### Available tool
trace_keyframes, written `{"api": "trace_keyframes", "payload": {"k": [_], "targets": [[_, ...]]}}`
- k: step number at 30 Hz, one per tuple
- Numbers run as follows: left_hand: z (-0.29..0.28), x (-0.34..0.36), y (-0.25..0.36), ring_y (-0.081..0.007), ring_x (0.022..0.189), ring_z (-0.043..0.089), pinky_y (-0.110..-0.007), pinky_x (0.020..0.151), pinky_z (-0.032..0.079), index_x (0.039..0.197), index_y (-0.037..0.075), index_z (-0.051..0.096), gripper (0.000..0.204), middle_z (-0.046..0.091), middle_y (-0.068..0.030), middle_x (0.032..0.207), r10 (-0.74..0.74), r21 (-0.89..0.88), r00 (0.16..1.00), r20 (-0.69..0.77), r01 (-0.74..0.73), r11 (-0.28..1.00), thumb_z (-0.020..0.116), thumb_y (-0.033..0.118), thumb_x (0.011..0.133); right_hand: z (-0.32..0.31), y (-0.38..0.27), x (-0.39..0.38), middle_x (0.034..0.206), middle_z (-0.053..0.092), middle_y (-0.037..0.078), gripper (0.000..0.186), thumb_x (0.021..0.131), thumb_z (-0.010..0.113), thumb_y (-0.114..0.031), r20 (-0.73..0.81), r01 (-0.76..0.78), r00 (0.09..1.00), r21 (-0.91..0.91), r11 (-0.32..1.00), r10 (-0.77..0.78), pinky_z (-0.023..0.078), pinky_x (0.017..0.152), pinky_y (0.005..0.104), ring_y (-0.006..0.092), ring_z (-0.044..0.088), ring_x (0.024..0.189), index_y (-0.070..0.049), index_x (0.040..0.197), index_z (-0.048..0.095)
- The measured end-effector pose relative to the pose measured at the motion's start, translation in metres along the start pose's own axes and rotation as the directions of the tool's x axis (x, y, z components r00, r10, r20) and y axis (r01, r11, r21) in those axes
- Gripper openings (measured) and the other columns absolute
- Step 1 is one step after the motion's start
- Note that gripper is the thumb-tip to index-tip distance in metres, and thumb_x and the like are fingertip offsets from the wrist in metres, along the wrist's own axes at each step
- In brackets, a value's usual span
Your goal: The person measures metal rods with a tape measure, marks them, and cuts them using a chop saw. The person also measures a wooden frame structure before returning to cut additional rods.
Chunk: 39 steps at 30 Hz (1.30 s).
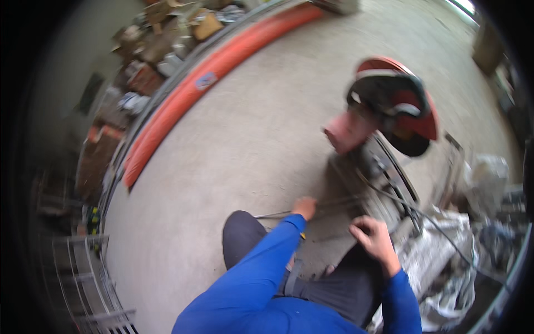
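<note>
My left hand (304, 207) is closed around a thin metal rod (272, 215). The rod runs from above my left knee toward the base of a red and black chop saw (384, 106), which stands on the floor ahead to the right. Over my right knee is my right hand (371, 238), its fingers loosely curled and the thumb apart from them; no held thing shows there. Motion blurs the saw's upper part. A small yellow thing (302, 236), too small to name, shows beside my left sleeve.
A long orange roll (183, 100) lies on the concrete floor along the left. Behind it are piled cardboard boxes (158, 39). A metal wire rack (89, 278) stands at the lower left. Crumpled plastic sacks (445, 250) and a dark cable (445, 228) lie at the right.
</note>
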<state>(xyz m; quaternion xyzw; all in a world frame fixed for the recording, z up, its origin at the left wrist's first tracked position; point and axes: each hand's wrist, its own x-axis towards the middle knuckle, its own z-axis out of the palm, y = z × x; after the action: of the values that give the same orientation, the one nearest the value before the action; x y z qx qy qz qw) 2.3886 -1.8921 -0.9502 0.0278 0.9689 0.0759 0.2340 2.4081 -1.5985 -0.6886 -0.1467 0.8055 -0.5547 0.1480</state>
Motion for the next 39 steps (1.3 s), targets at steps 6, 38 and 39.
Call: {"api": "trace_keyframes", "payload": {"k": [6, 38, 39], "targets": [[-0.012, -0.009, -0.024, -0.0372, 0.109, 0.07, -0.051, 0.092, 0.057, 0.109, 0.013, 0.077, 0.025, 0.074, -0.0165, 0.112, -0.057, 0.085, 0.984, 0.168, 0.044, 0.995, 0.055, 0.013, 0.096, -0.022, 0.031, -0.049, 0.081, 0.071, 0.012, 0.016, 0.094, 0.073, -0.015, -0.361, -0.083, 0.923, 0.152, 0.985, 0.134, 0.054, 0.071, 0.0307, 0.0179, 0.068, 0.074, 0.002, 0.095, 0.072], [-0.015, -0.014, 0.041, -0.0335, 0.11, 0.065, -0.045, 0.087, 0.056, 0.109, 0.009, 0.07, 0.023, 0.068, -0.0157, 0.111, 0.331, 0.022, 0.935, -0.124, -0.331, 0.943, 0.063, 0.026, 0.096, 0.031, 0.225, -0.145, 0.089, 0.072, 0.017, 0.019, 0.091, 0.069, -0.022, -0.29, -0.19, 0.948, -0.194, 0.962, 0.129, 0.055, 0.075, 0.0418, 0.0354, 0.072, 0.083, -0.005, 0.1, 0.072], [-0.01, -0.021, 0.059, -0.0344, 0.111, 0.065, -0.047, 0.09, 0.055, 0.111, 0.008, 0.07, 0.026, 0.069, -0.0166, 0.112, 0.525, -0.087, 0.832, -0.18, -0.545, 0.834, 0.065, 0.027, 0.094, 0.028, 0.219, -0.137, 0.088, 0.072, 0.016, 0.017, 0.092, 0.069, -0.02, -0.355, -0.212, 0.924, -0.171, 0.962, 0.14, 0.055, 0.074, 0.0409, 0.0337, 0.072, 0.081, -0.005, 0.099, 0.072]]}}
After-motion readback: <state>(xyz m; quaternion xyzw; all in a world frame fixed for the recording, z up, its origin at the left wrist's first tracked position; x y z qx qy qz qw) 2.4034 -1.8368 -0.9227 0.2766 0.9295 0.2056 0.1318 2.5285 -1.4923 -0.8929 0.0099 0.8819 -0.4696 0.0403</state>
